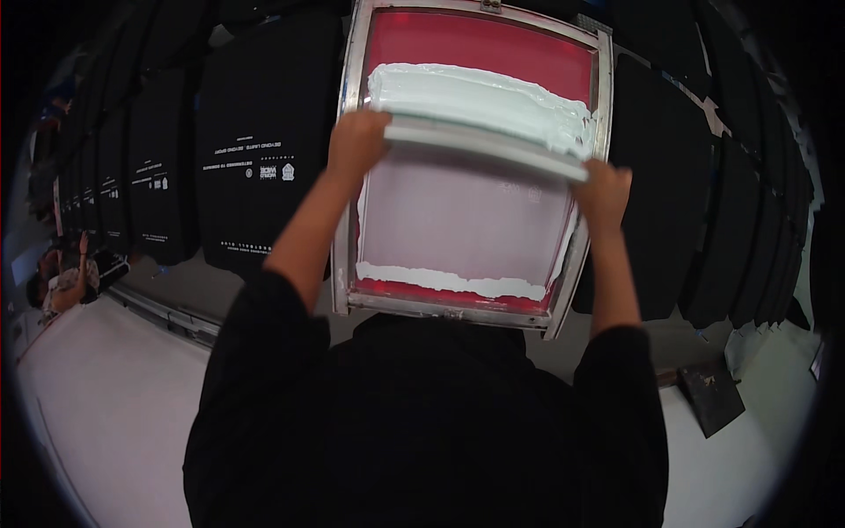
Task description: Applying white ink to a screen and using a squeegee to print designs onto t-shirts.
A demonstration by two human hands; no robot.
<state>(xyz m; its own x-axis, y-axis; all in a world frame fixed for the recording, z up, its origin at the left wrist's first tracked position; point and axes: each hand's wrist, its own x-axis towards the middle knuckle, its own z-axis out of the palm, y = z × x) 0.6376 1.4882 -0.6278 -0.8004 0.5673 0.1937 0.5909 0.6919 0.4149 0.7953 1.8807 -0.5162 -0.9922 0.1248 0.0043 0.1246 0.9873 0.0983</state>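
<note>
Both ends of a long squeegee [484, 152] are gripped, the left end by my left hand [357, 145] and the right end by my right hand [605, 195]. Fingers of each hand are closed round it. The squeegee lies across a screen-printing screen [604, 97] with a pale metal frame and red mesh borders. A thick band of white ink [471, 92] is heaped just beyond the squeegee. Nearer me, the mesh has a thin whitish film, and a ragged white ink strip [449, 280] runs along its near end. Faint small marks show in the mesh by my right hand.
Black fabric panels with white print [255, 106] line up to the left. Plain black panels [660, 185] continue to the right. Another person [66, 282] is at the far left. A dark flat board [711, 398] leans low at the right, above a pale floor [114, 396].
</note>
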